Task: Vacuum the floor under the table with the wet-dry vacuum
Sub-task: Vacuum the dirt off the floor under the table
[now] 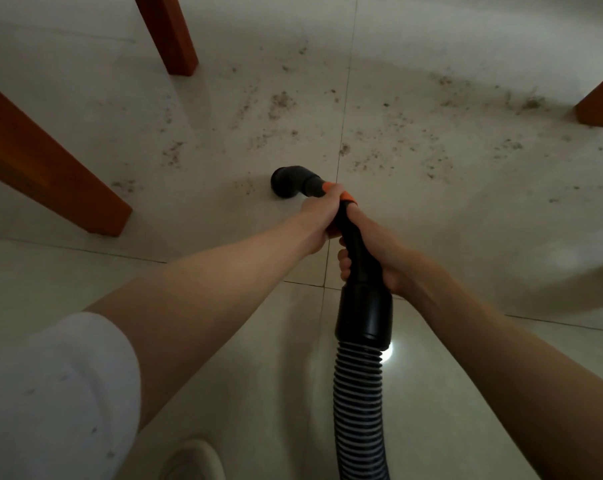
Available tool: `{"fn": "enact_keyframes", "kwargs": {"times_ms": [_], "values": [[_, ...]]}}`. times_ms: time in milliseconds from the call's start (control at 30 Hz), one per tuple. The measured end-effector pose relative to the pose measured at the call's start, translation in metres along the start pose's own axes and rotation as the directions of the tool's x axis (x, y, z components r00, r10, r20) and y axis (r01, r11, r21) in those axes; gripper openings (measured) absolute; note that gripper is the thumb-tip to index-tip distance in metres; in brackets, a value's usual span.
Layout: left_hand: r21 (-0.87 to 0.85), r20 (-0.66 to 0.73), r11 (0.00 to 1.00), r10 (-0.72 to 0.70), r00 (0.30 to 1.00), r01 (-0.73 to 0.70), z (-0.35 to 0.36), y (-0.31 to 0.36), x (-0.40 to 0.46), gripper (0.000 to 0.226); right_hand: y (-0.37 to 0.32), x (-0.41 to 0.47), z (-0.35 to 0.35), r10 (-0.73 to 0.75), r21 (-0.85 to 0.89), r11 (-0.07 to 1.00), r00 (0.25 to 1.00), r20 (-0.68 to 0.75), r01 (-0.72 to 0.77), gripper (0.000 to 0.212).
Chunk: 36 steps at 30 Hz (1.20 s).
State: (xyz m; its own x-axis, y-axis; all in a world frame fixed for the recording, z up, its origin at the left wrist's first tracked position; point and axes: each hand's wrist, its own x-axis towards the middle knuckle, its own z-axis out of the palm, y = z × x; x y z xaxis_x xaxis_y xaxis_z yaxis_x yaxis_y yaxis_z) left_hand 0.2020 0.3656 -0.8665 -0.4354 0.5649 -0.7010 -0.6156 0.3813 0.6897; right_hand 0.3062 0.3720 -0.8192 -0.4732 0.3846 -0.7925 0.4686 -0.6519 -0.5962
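Both hands hold the black vacuum hose handle (353, 244), which has an orange band near its front. My left hand (322, 216) grips the front part by the orange band. My right hand (372, 247) wraps the handle just behind it. The black nozzle (289, 181) bends down and rests on the pale tiled floor (223, 271). A ribbed black hose (358, 403) runs back from the cuff toward me. Brown dirt crumbs (282, 102) lie scattered on the tiles beyond and to both sides of the nozzle.
Three orange-brown wooden table legs stand around the dirt: one near left (50, 174), one far left (170, 32), one at the right edge (601, 102). A pale shoe (192, 459) shows at the bottom.
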Motion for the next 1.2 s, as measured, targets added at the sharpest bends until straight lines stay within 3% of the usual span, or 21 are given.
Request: {"fn": "enact_keyframes", "kwargs": {"times_ms": [333,900,1200], "values": [[0.0,0.019,1.0,0.009,1.0,-0.009,-0.004,-0.01,-0.006,0.027,0.0,-0.009,-0.006,0.053,-0.03,0.998,0.998,0.042,-0.051,0.045],[-0.028,-0.006,1.0,0.011,1.0,-0.011,-0.029,0.016,0.003,0.046,-0.009,0.018,0.027,-0.034,-0.064,0.997,0.999,-0.032,0.032,0.045],[0.009,-0.037,0.998,0.064,0.997,-0.064,-0.031,0.011,0.0,0.031,-0.013,0.013,0.02,0.044,-0.075,0.996,0.998,0.054,-0.039,0.043]]}}
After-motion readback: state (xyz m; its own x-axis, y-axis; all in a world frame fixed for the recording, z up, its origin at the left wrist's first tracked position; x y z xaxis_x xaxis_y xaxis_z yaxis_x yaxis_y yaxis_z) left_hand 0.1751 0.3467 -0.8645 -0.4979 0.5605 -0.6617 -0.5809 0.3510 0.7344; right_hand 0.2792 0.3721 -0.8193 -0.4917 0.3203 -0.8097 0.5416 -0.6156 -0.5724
